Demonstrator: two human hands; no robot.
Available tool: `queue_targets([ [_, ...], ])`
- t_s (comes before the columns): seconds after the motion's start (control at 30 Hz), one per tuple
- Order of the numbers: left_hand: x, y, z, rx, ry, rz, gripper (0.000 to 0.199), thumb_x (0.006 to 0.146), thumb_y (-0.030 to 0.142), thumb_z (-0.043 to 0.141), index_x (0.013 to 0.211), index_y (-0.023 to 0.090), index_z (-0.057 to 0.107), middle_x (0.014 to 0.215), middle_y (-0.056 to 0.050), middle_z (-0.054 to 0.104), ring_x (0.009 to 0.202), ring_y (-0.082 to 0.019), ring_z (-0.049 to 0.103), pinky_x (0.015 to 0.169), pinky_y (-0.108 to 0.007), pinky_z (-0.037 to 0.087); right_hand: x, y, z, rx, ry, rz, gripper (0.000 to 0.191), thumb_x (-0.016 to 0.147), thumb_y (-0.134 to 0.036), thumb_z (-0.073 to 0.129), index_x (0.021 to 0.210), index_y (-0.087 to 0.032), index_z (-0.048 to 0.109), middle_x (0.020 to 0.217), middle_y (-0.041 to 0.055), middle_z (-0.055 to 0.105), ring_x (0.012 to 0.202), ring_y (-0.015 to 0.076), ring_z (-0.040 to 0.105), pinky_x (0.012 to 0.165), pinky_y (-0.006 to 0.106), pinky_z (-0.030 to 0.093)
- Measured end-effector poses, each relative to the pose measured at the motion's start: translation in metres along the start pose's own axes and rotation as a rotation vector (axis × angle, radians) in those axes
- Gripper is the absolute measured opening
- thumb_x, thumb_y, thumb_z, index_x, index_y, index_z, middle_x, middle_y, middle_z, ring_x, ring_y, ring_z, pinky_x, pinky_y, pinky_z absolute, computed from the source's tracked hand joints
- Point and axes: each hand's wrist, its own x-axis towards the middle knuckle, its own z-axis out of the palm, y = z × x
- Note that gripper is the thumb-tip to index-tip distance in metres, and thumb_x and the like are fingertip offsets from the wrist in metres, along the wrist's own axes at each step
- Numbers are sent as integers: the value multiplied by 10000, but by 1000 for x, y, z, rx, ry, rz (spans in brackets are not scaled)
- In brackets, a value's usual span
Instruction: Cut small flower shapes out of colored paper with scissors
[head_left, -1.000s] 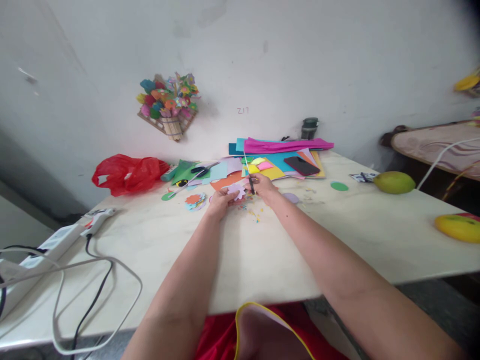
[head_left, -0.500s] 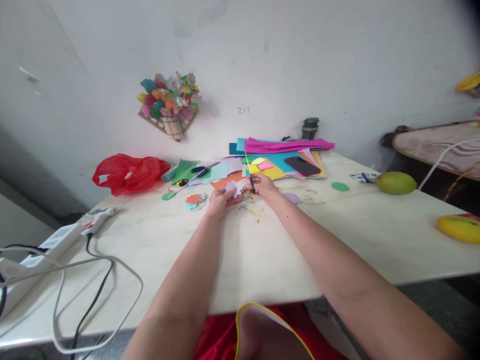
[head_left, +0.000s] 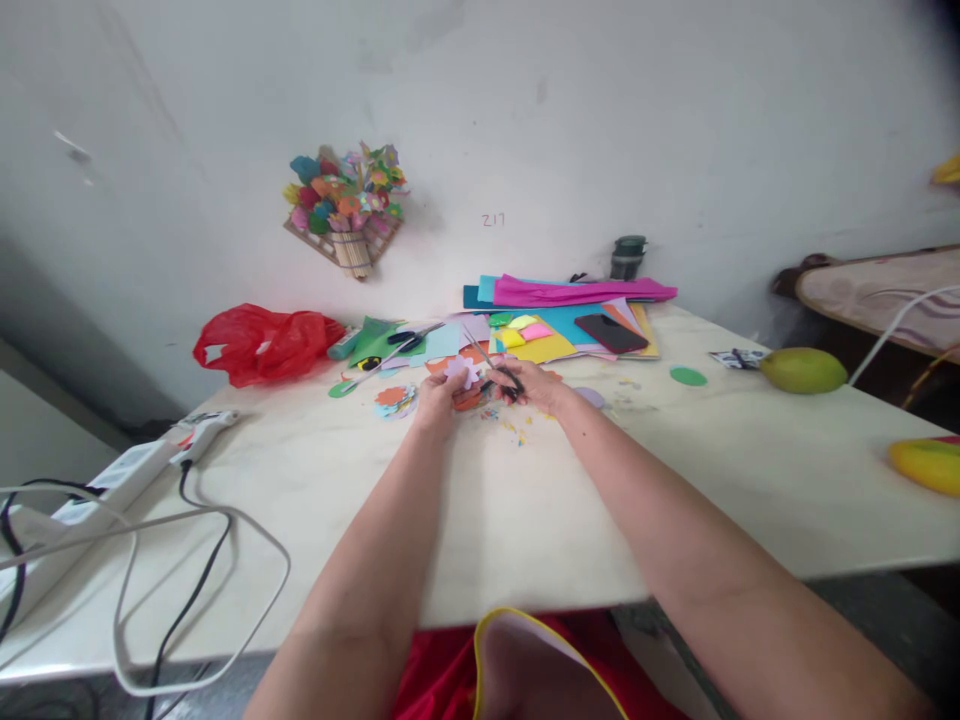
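Between the fingers of my left hand [head_left: 439, 398] is a lilac paper flower [head_left: 462, 372] with a scalloped edge. My right hand [head_left: 531, 384] grips a pair of scissors [head_left: 495, 368] by its dark handles, blades pointing up and to the left, close beside the flower. Small colored paper scraps [head_left: 517, 425] are scattered on the table below my hands. A stack of cut paper flowers [head_left: 394, 400], orange on top, lies left of my left hand. A lilac paper circle [head_left: 591, 398] rests just right of my right hand.
Colored sheets [head_left: 555, 348] and a phone [head_left: 611, 334] lie behind my hands. A second pair of scissors [head_left: 405, 340] and a red plastic bag [head_left: 262, 345] are at the left. Cables and a power strip [head_left: 120, 480] occupy the left edge; a mango [head_left: 804, 370] sits right.
My right hand has turned the scissors, so the blades now slant left toward the flower instead of standing nearly upright. The whole view has shifted slightly.
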Motion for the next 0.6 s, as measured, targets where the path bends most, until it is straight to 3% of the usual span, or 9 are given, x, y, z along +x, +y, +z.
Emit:
queue_targets([
  [0.17, -2, 4, 1, 15, -1, -8, 325, 636, 292, 948, 817, 139, 725, 780, -52, 755, 700, -177, 740, 813, -347, 644, -2, -2, 1, -32, -51, 2, 328, 767, -415, 870, 748, -164, 660, 557, -15, 665, 385, 67, 511, 318, 159, 253],
  [0.37, -1, 1, -1, 41, -64, -24, 367, 581, 306, 982, 788, 136, 732, 763, -42, 744, 671, -169, 725, 776, -339, 653, 1, -5, 1, 23, 181, -35, 393, 603, -272, 940, 862, -183, 658, 545, -64, 628, 423, 90, 528, 371, 170, 267],
  [0.6, -5, 2, 1, 99, -165, -71, 371, 566, 360, 989, 756, 146, 753, 773, -59, 745, 683, -172, 694, 741, -338, 652, 3, -6, 3, 63, 281, -65, 442, 558, -226, 910, 903, -196, 635, 611, -65, 627, 525, 125, 586, 454, 192, 344],
])
